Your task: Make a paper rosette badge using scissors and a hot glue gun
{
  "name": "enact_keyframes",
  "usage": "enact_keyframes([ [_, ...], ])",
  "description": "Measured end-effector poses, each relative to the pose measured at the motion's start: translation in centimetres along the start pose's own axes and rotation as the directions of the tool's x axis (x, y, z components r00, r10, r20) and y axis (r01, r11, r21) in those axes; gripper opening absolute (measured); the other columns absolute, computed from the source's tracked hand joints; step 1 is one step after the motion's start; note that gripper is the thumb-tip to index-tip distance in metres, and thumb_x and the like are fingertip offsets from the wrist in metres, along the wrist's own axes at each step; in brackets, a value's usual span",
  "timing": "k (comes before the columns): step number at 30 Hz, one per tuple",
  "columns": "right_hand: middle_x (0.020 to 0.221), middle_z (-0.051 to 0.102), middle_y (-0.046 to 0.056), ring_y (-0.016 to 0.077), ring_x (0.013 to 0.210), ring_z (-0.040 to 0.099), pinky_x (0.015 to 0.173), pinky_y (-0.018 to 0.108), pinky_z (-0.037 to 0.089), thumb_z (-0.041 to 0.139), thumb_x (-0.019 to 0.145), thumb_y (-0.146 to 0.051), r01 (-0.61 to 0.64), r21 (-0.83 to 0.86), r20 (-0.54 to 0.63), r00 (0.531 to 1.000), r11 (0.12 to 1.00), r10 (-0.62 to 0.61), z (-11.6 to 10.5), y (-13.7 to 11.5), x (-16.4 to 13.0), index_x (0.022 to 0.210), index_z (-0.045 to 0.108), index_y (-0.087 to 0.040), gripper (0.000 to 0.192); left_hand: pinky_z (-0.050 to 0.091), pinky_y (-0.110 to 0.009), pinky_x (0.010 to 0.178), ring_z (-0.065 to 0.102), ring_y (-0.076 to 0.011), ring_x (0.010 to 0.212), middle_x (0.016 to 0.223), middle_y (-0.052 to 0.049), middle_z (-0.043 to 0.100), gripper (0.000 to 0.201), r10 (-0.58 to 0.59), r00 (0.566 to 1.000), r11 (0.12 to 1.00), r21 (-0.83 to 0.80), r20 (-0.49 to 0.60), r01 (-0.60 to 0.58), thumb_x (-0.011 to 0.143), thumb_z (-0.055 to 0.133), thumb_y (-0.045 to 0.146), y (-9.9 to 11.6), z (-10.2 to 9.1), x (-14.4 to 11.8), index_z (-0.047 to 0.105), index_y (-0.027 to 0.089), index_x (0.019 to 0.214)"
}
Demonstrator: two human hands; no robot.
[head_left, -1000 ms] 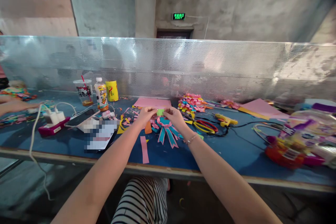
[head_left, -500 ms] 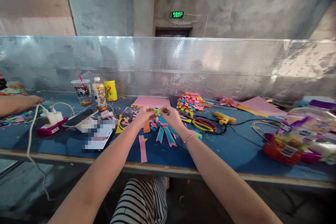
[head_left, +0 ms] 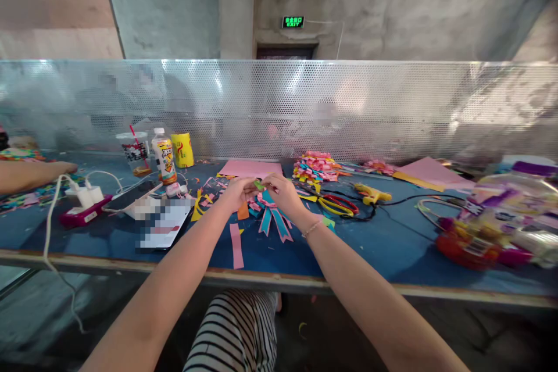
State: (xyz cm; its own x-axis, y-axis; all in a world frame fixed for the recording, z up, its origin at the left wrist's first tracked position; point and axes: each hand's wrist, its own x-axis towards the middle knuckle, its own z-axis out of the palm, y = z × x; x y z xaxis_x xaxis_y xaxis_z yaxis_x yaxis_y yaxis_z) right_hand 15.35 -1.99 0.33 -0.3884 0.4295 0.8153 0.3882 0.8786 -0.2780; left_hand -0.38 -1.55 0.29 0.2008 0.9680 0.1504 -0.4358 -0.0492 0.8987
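Both of my hands meet over the middle of the blue table [head_left: 383, 244]. My left hand [head_left: 238, 190] and my right hand [head_left: 283, 193] pinch a small green paper piece [head_left: 260, 185] between their fingertips. Just below them lies a blue and pink paper rosette [head_left: 272, 215] with ribbon tails. A pink paper strip [head_left: 236, 245] and an orange scrap [head_left: 243, 211] lie beside my left wrist.
Red-handled scissors [head_left: 337, 206], a yellow glue gun [head_left: 371, 192] with a black cord, a pile of folded paper bits [head_left: 316, 167], pink sheets [head_left: 249, 168], drinks [head_left: 164, 156], a power strip [head_left: 82, 209], and a bag of supplies [head_left: 488, 226] crowd the table. Another person's arm [head_left: 26, 173] rests at far left. A perforated metal screen [head_left: 305, 104] backs the table.
My hands have closed together on the green piece, which now shows smaller and more folded. The view has drifted slightly right; the other person's arm shifted a little.
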Motion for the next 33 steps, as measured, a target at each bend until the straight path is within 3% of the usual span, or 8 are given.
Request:
enact_keyframes([
  [4, 0.089, 0.059, 0.006, 0.0151, 0.085, 0.056, 0.079, 0.029, 0.045, 0.042, 0.075, -0.005, 0.041, 0.002, 0.025, 0.999, 0.999, -0.041, 0.03, 0.04, -0.01, 0.080, 0.063, -0.019, 0.025, 0.048, -0.023, 0.062, 0.060, -0.0106, 0.058, 0.064, -0.003, 0.063, 0.013, 0.017, 1.000, 1.000, 0.010, -0.006, -0.017, 0.062, 0.069, 0.018, 0.03, 0.13, -0.24, 0.061, 0.011, 0.070],
  [7, 0.088, 0.059, 0.005, 0.0148, 0.085, 0.056, 0.079, 0.029, 0.045, 0.044, 0.072, -0.005, 0.005, 0.024, 0.051, 0.999, 1.000, -0.007, 0.03, -0.30, 0.00, 0.080, 0.062, -0.019, 0.025, 0.048, -0.023, 0.063, 0.059, -0.0099, 0.057, 0.064, -0.002, 0.062, 0.014, 0.042, 0.999, 0.999, 0.024, -0.002, -0.042, 0.061, 0.070, 0.016, -0.09, 0.00, -0.25, 0.061, 0.010, 0.069],
  [10, 0.089, 0.060, 0.005, 0.0154, 0.086, 0.057, 0.074, 0.028, 0.047, 0.047, 0.069, -0.007, -0.147, 0.093, 0.002, 0.989, 0.985, 0.148, 0.14, -0.47, 0.07, 0.086, 0.059, -0.018, 0.024, 0.049, -0.024, 0.066, 0.060, -0.0103, 0.061, 0.067, -0.003, 0.062, 0.016, 0.080, 0.997, 0.996, 0.033, 0.005, -0.080, 0.060, 0.071, 0.017, -0.17, -0.12, -0.18, 0.061, 0.010, 0.070],
  [13, 0.084, 0.060, 0.005, 0.0154, 0.080, 0.057, 0.068, 0.028, 0.048, 0.050, 0.072, -0.019, -0.326, 0.205, -0.069, 0.936, 0.923, 0.346, 0.33, -0.19, 0.20, 0.086, 0.056, -0.016, 0.015, 0.049, -0.028, 0.072, 0.061, -0.0114, 0.066, 0.070, -0.003, 0.062, 0.019, 0.104, 0.994, 0.994, 0.032, 0.016, -0.105, 0.060, 0.073, 0.019, -0.18, -0.09, -0.17, 0.061, 0.010, 0.072],
  [17, 0.073, 0.060, 0.004, 0.0132, 0.065, 0.056, 0.057, 0.025, 0.047, 0.053, 0.073, -0.032, -0.478, 0.345, 0.045, 0.868, 0.808, 0.494, 0.41, 0.11, 0.34, 0.080, 0.057, -0.015, 0.019, 0.049, -0.029, 0.075, 0.061, -0.0115, 0.069, 0.071, -0.002, 0.061, 0.023, 0.132, 0.991, 0.990, 0.036, 0.033, -0.133, 0.058, 0.074, 0.020, -0.24, 0.02, -0.18, 0.061, 0.010, 0.073],
  [23, 0.066, 0.059, 0.002, 0.0116, 0.059, 0.054, 0.054, 0.023, 0.044, 0.062, 0.066, -0.036, -0.501, 0.379, 0.090, 0.857, 0.778, 0.508, 0.36, -0.17, 0.42, 0.076, 0.060, -0.014, 0.024, 0.050, -0.027, 0.071, 0.060, -0.0100, 0.065, 0.071, -0.002, 0.062, 0.024, 0.137, 0.990, 0.989, 0.050, 0.017, -0.138, 0.057, 0.075, 0.021, -0.28, 0.10, -0.23, 0.060, 0.010, 0.073],
  [33, 0.063, 0.058, 0.001, 0.0111, 0.057, 0.053, 0.054, 0.023, 0.043, 0.056, 0.069, -0.030, -0.482, 0.313, 0.052, 0.869, 0.819, 0.491, 0.24, -0.24, 0.46, 0.073, 0.060, -0.015, 0.016, 0.050, -0.026, 0.067, 0.060, -0.0097, 0.061, 0.069, -0.003, 0.063, 0.022, 0.120, 0.993, 0.988, 0.094, 0.008, -0.120, 0.059, 0.074, 0.020, 0.03, 0.28, -0.44, 0.060, 0.010, 0.074],
])
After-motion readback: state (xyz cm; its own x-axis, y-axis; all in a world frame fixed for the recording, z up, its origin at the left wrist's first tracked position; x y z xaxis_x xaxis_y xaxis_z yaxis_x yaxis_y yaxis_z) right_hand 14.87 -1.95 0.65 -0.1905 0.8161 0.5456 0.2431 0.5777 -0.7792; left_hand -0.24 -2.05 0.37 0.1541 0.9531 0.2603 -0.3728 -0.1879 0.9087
